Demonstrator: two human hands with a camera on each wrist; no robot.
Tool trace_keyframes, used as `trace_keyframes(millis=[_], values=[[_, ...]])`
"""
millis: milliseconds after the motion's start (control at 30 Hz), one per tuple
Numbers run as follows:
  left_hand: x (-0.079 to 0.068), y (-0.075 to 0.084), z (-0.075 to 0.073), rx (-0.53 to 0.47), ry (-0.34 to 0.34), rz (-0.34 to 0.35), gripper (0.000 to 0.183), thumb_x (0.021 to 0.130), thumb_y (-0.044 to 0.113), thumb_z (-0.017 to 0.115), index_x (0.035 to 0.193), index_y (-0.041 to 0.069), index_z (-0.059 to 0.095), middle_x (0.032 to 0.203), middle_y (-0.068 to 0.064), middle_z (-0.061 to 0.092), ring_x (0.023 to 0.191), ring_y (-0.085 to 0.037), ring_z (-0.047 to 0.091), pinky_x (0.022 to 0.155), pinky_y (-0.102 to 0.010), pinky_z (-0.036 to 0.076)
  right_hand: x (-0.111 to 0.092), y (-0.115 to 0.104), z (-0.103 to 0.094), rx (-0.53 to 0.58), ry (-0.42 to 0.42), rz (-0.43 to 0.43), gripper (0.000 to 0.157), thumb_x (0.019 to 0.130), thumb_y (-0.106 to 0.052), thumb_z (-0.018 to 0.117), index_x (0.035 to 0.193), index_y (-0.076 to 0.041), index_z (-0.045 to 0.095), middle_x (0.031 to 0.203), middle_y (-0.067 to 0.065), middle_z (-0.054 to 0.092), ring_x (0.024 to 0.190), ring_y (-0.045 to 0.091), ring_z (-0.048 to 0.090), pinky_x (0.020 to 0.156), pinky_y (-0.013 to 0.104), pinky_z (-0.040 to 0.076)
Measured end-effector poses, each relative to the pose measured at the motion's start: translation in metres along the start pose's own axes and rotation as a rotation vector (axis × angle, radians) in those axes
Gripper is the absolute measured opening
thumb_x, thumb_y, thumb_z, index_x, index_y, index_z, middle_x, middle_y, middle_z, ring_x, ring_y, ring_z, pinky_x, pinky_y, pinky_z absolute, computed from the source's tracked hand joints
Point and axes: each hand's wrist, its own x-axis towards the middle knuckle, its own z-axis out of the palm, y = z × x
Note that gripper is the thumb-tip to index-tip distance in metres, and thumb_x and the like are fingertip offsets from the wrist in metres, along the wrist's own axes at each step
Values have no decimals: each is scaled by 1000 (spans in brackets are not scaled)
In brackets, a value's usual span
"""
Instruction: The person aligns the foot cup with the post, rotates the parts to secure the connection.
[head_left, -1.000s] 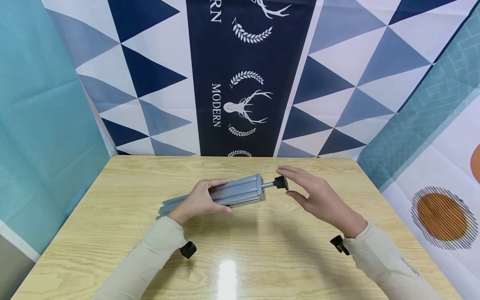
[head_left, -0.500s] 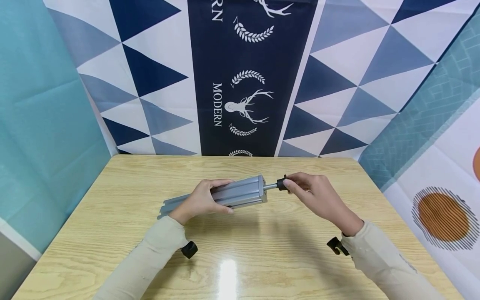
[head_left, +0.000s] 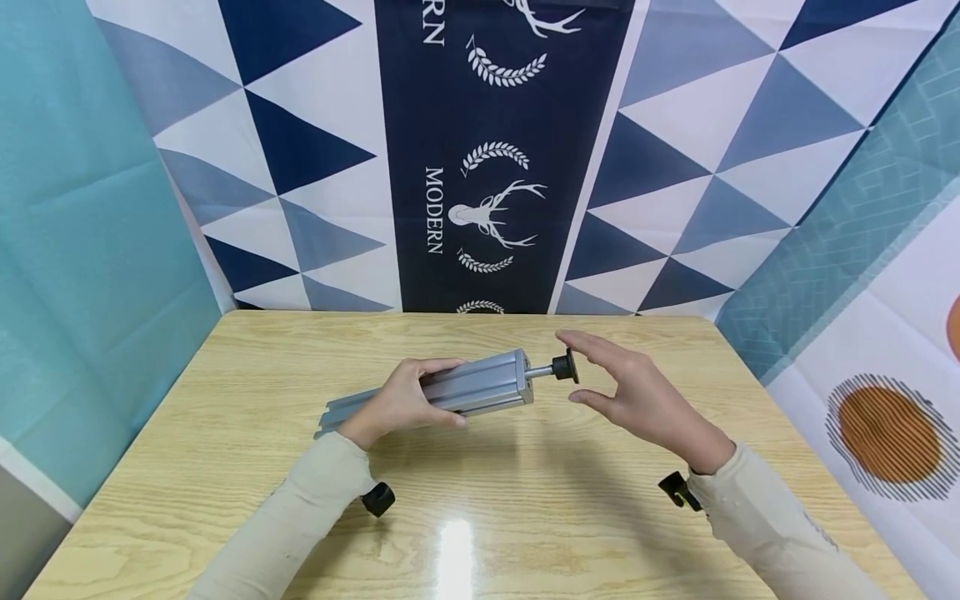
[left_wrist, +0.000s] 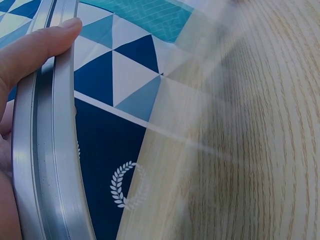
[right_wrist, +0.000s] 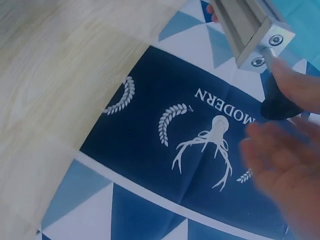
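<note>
My left hand point(head_left: 405, 400) grips a grey slotted aluminium profile point(head_left: 480, 385) round its middle, the thumb lying along its near side. The profile slants across the table, its right end raised. A threaded rod with a black levelling foot point(head_left: 564, 367) sticks out of the end plate; two screw heads show on that plate point(right_wrist: 267, 45) in the right wrist view. Just right of the foot my right hand point(head_left: 637, 392) is spread, thumb and fingers apart on either side of the foot's disc. In the left wrist view the left thumb point(left_wrist: 40, 47) presses on the profile's slotted face.
The wooden table point(head_left: 465, 500) has a bright reflection near its front. A patterned cloth point(head_left: 480, 167) hangs behind its back edge, with teal cloth point(head_left: 97, 225) at the left. Black camera mounts point(head_left: 378, 498) sit at both wrists.
Half a second ago the right fingers pinched the black foot; now they have spread away from it. The foot's disc has turned a little. The left hand and profile stay nearly still.
</note>
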Motion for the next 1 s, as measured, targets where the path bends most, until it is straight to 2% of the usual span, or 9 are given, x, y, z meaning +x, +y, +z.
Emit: trace_keyframes(millis=[67, 133, 267, 467, 633, 800, 867, 1000], values=[[0, -1, 0, 1, -1, -3, 75, 61, 22, 92, 130, 22, 62, 126, -2, 61, 105, -16, 59, 91, -39, 46, 0, 1, 1, -33, 29, -89, 79, 73, 0, 81, 143, -12, 46, 142, 9, 50, 123, 27, 53, 89, 37, 51], [0, -1, 0, -1, -2, -9, 75, 61, 21, 92, 129, 22, 62, 126, -1, 61, 105, -16, 59, 91, -39, 46, 0, 2, 2, -48, 52, -138, 76, 73, 4, 80, 140, -13, 50, 139, 8, 53, 121, 26, 56, 87, 33, 52], [-1, -1, 0, 0, -5, -12, 74, 61, 21, 92, 129, 23, 62, 128, -1, 61, 106, -17, 58, 92, -40, 46, 0, 3, 3, -48, 66, -140, 66, 75, 3, 78, 136, -10, 54, 134, 10, 58, 111, 24, 63, 85, 33, 53], [-1, -1, 0, -6, -2, -10, 73, 62, 20, 91, 129, 23, 62, 128, -1, 60, 107, -17, 58, 92, -40, 46, -1, 2, 3, -12, 40, -46, 56, 84, -7, 73, 136, -4, 53, 125, 13, 63, 94, 22, 68, 75, 36, 55], [0, -2, 0, -11, -5, -10, 73, 62, 20, 92, 129, 22, 62, 129, -1, 60, 108, -17, 58, 93, -40, 46, -1, -1, 2, 8, 11, 33, 49, 88, -12, 70, 134, -3, 55, 111, 10, 69, 87, 15, 67, 71, 34, 54], [0, -2, 0, 3, -8, -5, 75, 61, 25, 92, 129, 21, 62, 130, -1, 59, 108, -17, 58, 92, -40, 46, -1, -2, 3, 65, -9, 98, 44, 93, -21, 65, 131, -1, 57, 97, 3, 72, 84, 12, 67, 71, 32, 53], [0, -2, 1, 1, -9, -7, 74, 61, 26, 92, 129, 22, 62, 130, -1, 60, 107, -17, 59, 92, -39, 46, 0, -1, 4, 97, -12, 129, 42, 94, -23, 63, 129, 0, 58, 98, 3, 72, 83, 12, 67, 70, 33, 53], [0, -2, 1, -16, -14, -10, 73, 62, 25, 92, 129, 22, 62, 129, -2, 60, 106, -17, 59, 91, -39, 46, 1, 0, 6, 178, -21, 236, 39, 97, -31, 57, 122, -2, 63, 94, 3, 72, 78, 10, 67, 73, 36, 53]])
